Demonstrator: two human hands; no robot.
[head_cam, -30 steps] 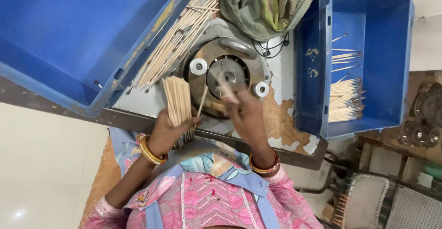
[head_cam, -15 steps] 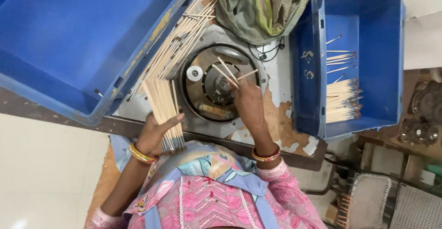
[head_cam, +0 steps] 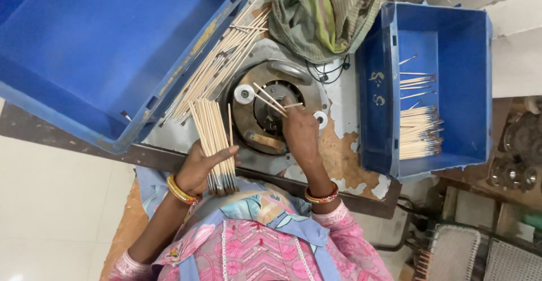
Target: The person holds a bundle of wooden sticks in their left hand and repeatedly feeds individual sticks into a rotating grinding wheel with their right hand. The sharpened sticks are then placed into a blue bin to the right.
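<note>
Left hand: our left hand is closed around a bundle of thin sticks, gripped low, the thumb lying across the front.
Bundle of thin sticks: pale, fanned slightly at the far end, dark at the near ends below our fist; it stands near the left edge of the round machine.
Right hand: our right hand rests on the round machine, fingertips pinched on two or three loose sticks that splay out to the left over the centre hole.
Round machine: grey metal disc set in the tabletop, with two small white rollers on its face.
Handling: we judge the sticks light, stiff and easily snapped; best held as a bunch near one end, single ones by the middle between fingertip and thumb.
Spare sticks: a loose heap lies along the rim of the large blue crate at far left.
Small blue crate: at right, holding a stack of sticks, possibly already processed; we cannot tell.
Cloth: a striped green bundle lies beyond the machine.
</note>
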